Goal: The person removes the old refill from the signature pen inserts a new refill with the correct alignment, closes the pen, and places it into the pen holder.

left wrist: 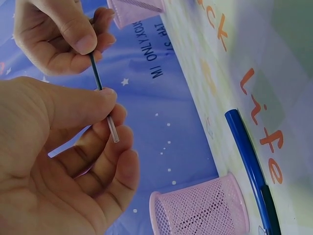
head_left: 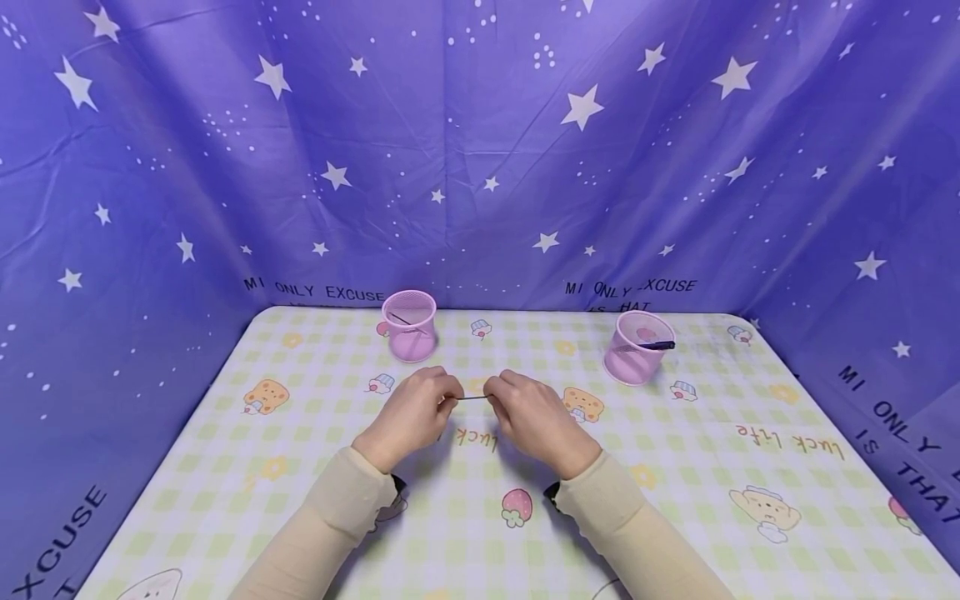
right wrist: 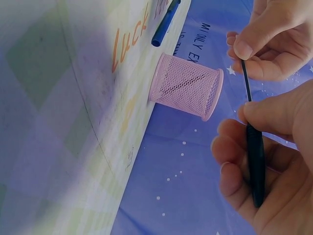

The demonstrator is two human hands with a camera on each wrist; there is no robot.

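Over the table's middle, my left hand (head_left: pixel 416 417) pinches a thin pen refill (left wrist: pixel 96 73) between thumb and fingertips, close to its clear, hollow-looking end. Facing it, my right hand (head_left: pixel 536 421) holds a thicker dark pen section (right wrist: pixel 255 164), thumb pressed where the refill runs into it. The refill (head_left: pixel 472 397) spans the short gap between both hands. A blue pen barrel (left wrist: pixel 247 156) with a darker strip lies on the table below; the hands and arms mostly hide it in the head view.
Two pink mesh pen cups stand at the back: the left cup (head_left: pixel 413 346) holds a thin dark stick, the right cup (head_left: pixel 630 367) a dark pen (head_left: pixel 656 345). A checked cloth (head_left: pixel 225 500) covers the table. Behind and beside it hangs a purple star-patterned curtain (head_left: pixel 450 225).
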